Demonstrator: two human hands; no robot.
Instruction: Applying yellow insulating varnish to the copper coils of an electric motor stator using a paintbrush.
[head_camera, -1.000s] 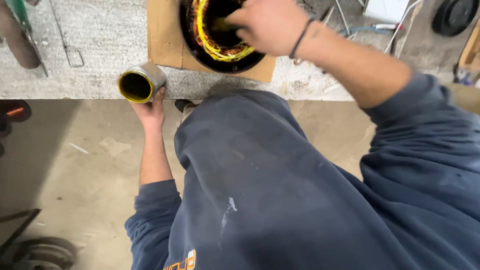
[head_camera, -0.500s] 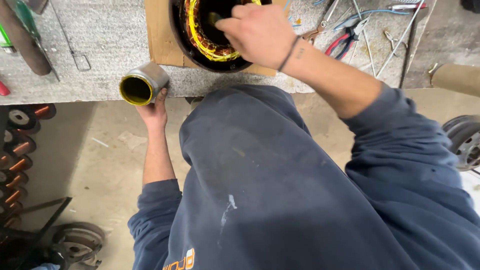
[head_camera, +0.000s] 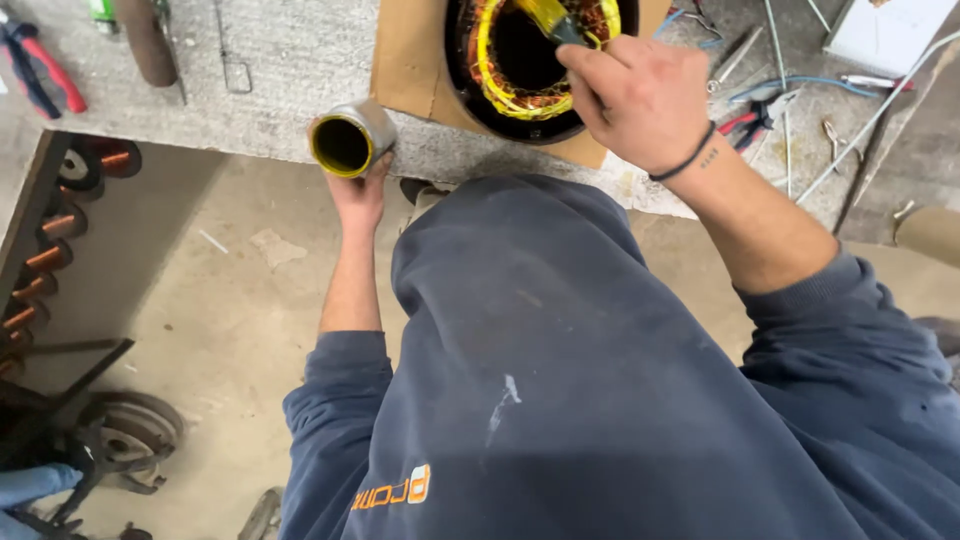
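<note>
At the worktop near edge, left hand grips a tin; right hand grips a brush inside the stator.

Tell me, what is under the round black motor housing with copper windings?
A brown cardboard sheet lies under the round black motor housing, on the grey workbench. The right hand and housing cover its middle.

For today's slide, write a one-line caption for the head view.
Right hand works a brush inside a motor's yellow-coated windings while the left hand holds a small tin.
</note>
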